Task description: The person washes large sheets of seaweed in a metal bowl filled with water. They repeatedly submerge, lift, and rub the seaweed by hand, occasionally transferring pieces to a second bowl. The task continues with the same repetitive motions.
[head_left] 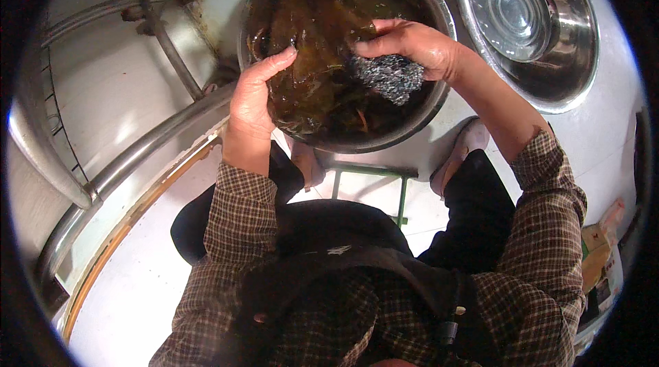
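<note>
Wet, glossy brown-green leafy sheets that look like kelp fill a large round metal basin in front of me. Dark liquid shows among them. At the basin's left side, my left hand is closed on the edge of a kelp sheet, thumb on top. My right hand grips a silvery steel wool scrubber over the right part of the basin. Its thumb and forefinger point toward the kelp, and the scrubber hangs below them. The other fingers of that hand are partly hidden.
A shiny steel basin with a smaller clear or metal bowl inside stands at the right. Metal pipe rails run along the left. A green metal frame is between my feet. Bags and boxes lie at the lower right.
</note>
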`<state>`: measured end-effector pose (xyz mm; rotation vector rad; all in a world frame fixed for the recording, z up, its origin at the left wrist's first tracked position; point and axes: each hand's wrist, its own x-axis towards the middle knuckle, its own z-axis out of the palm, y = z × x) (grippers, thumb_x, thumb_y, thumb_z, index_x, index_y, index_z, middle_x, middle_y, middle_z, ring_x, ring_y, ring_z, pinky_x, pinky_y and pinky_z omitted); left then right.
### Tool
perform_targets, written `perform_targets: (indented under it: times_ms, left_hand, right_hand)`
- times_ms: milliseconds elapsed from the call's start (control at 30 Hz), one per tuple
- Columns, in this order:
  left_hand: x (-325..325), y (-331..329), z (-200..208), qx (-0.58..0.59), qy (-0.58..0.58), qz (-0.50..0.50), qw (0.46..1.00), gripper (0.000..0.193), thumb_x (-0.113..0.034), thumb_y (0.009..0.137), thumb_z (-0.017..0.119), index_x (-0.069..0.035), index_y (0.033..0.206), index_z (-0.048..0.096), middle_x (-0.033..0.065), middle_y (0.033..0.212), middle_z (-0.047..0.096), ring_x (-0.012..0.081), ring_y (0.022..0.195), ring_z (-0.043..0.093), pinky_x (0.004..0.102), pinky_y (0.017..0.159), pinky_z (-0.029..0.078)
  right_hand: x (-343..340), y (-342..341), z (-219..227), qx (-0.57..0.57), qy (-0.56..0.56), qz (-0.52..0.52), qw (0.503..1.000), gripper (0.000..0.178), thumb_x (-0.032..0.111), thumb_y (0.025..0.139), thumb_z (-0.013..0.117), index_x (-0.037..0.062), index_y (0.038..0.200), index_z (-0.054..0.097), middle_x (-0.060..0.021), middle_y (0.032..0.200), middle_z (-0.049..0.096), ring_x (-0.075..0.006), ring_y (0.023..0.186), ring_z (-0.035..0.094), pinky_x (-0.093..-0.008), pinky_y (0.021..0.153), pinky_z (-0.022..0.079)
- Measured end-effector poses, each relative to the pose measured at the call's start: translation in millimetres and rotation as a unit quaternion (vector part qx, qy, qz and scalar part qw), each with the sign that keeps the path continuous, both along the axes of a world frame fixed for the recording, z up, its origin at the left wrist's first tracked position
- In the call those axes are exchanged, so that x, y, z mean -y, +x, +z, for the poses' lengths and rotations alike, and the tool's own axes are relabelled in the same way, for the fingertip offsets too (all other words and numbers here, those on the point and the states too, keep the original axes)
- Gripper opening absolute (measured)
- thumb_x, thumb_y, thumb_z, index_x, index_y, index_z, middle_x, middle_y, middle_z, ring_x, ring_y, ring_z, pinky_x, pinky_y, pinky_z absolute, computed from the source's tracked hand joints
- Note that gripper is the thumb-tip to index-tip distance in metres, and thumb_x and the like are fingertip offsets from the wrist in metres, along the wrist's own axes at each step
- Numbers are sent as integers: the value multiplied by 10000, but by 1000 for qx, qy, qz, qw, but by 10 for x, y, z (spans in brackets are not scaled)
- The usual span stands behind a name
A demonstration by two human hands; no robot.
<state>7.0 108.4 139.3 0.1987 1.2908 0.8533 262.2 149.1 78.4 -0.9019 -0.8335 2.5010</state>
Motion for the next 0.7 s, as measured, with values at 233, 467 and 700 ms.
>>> perform_targets:
  times_ms: [233,467,700]
  left_hand:
    - [171,53,-380,7,-48,75,996,427,-114,842,756,-17,1242,641,128,1176,697,301,1063,673,474,976,530]
    - [669,102,-1244,-115,-140,43,983,537,-298,849,786,12,1262,640,117,1211,683,254,1064,664,410,962,517]
    - [709,128,-1418,-118,-115,45,985,468,-311,914,694,4,1255,634,95,1180,688,259,1014,670,398,917,530]
  right_hand:
    - [172,320,-574,219,476,187,831,297,207,921,633,87,1182,709,-104,1230,673,-252,1143,644,-334,994,503]
    - [383,26,-692,471,448,278,707,201,228,885,591,116,950,744,-115,1055,717,-331,1033,672,-409,896,542]
    - [381,-413,-415,243,290,-171,910,400,226,787,800,41,1099,632,-173,1003,687,-326,959,673,-393,919,525]
